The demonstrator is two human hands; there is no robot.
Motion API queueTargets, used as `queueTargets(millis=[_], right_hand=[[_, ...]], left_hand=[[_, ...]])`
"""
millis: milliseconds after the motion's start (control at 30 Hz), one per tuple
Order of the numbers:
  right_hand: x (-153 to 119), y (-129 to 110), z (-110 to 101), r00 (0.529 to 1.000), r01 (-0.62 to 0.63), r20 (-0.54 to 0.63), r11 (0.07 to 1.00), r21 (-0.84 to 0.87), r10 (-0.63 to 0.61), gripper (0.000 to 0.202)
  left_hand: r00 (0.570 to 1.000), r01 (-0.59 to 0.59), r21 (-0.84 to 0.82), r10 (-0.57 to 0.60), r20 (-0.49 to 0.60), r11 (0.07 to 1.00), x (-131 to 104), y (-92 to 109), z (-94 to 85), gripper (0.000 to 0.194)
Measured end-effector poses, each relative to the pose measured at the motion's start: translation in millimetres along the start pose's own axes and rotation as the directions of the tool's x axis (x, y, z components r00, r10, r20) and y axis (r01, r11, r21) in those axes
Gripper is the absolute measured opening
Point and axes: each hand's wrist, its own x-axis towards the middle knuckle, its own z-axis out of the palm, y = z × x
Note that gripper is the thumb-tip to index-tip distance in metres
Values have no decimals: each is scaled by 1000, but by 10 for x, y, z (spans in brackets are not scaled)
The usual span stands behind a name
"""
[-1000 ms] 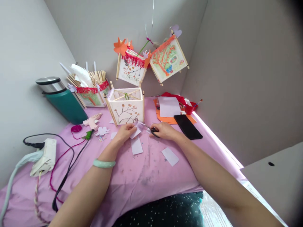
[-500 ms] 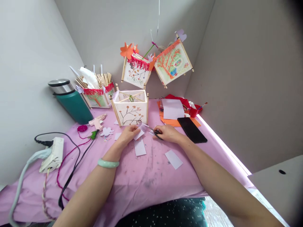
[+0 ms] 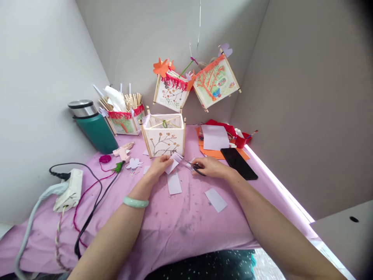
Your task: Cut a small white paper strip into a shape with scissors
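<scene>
My left hand (image 3: 159, 166) pinches a pale lilac piece of paper (image 3: 173, 163), its far edge cut into a fringe of narrow strips. Black-handled scissors (image 3: 198, 168) sit in my right hand (image 3: 212, 167), with the blades pointing left toward the fringe. Just beneath the held piece lies a lilac paper rectangle (image 3: 174, 183). Another loose rectangle (image 3: 216, 200) rests nearer me on the right. Directly behind my hands stands a white lantern box (image 3: 164, 140) with wooden corner sticks and a drawn flowering branch.
A glue gun (image 3: 123, 151), paper flower (image 3: 135, 163) and power strip (image 3: 70, 190) with cables lie left. Behind them stand a green bottle (image 3: 97, 132) and a stick-filled box (image 3: 122, 123). A black phone (image 3: 239, 163) lies right. Two decorated lanterns (image 3: 171, 93) hang above.
The scissors have drawn slightly right, away from the held paper, and its fringed edge shows more plainly. The whole view has shifted a little.
</scene>
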Motion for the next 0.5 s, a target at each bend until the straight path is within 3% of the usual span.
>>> queueTargets(millis=[500], right_hand=[[15,-5,20,1000,-12,-6,1000,-7,12,29]], left_hand=[[999,-18,-5,18,35,1000,16,-28,9,23]])
